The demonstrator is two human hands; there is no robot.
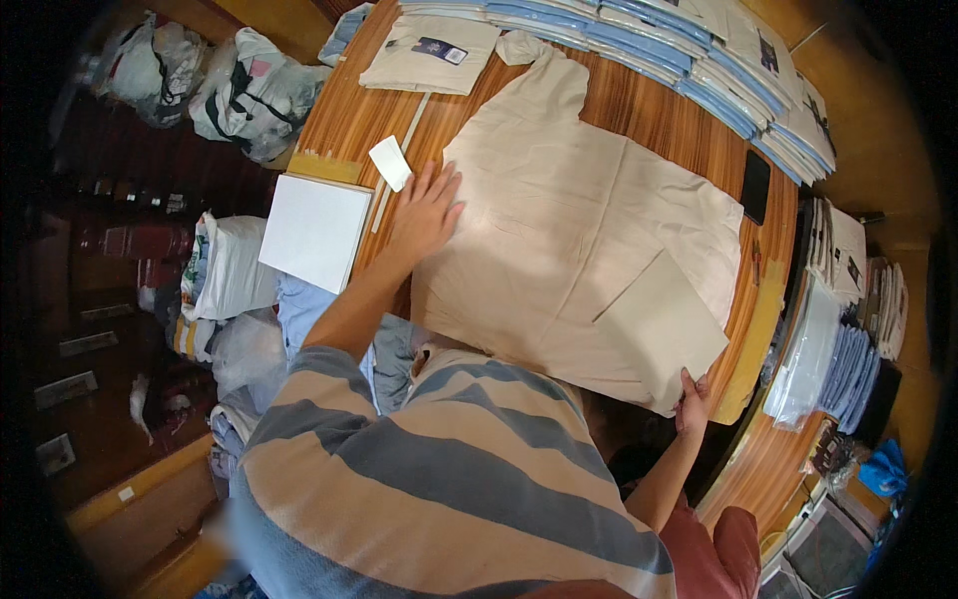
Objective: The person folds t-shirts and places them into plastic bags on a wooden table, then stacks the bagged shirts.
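Note:
A cream long-sleeved shirt (pixel 539 250) lies spread on the wooden table in front of me, with one sleeve stretched toward the far edge. My left hand (pixel 429 212) rests flat at the shirt's left edge, its fingers spread. Near the table's right front, my right hand (pixel 693 401) grips a beige-grey cardboard sheet (pixel 667 329) by its near edge. The sheet lies slanted over the shirt's lower right part. Just beyond my left fingers is a small white card (pixel 390 163).
A stack of white sheets (pixel 315 228) sits at the table's left edge. A folded shirt with a tag (pixel 427 52) lies at the back, beside piled packed shirts (pixel 649 55). A black phone (pixel 755 188) is on the right. Plastic bags (pixel 254 95) stand left of the table.

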